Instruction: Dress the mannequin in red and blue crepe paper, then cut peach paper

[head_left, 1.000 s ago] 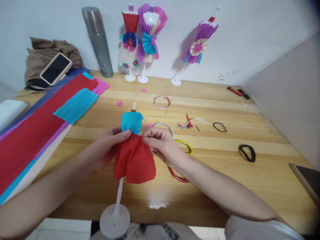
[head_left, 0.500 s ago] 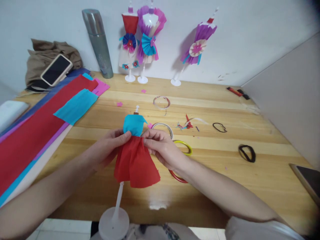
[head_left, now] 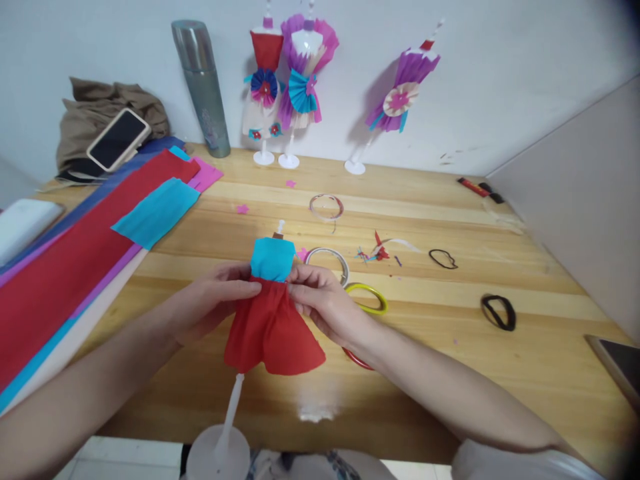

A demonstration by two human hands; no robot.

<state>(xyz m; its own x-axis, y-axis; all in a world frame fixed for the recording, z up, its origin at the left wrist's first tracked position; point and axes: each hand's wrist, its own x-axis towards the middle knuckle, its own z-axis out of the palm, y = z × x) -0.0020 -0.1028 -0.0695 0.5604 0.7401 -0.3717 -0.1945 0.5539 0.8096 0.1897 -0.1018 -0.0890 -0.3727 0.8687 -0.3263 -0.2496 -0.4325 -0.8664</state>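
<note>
A small white dress form on a round base leans toward me, held above the table's front edge. It wears a blue paper top and a flared, gathered red paper skirt. My left hand grips the waist from the left, its thumb on the skirt's upper edge and its fingers behind. At the other side of the waist, my right hand pinches the red paper between thumb and fingers. The form's upper body is hidden beneath the paper.
Three dressed mannequins stand along the wall beside a flask. Layered crepe paper covers the left side, near a phone. Tape rings, paper scraps and black bands lie on the wooden table.
The dress form's base has swung slightly left and down, and the skirt flares wider. The blue top's loose right corner now lies flat. My left thumb has moved down onto the skirt's edge.
</note>
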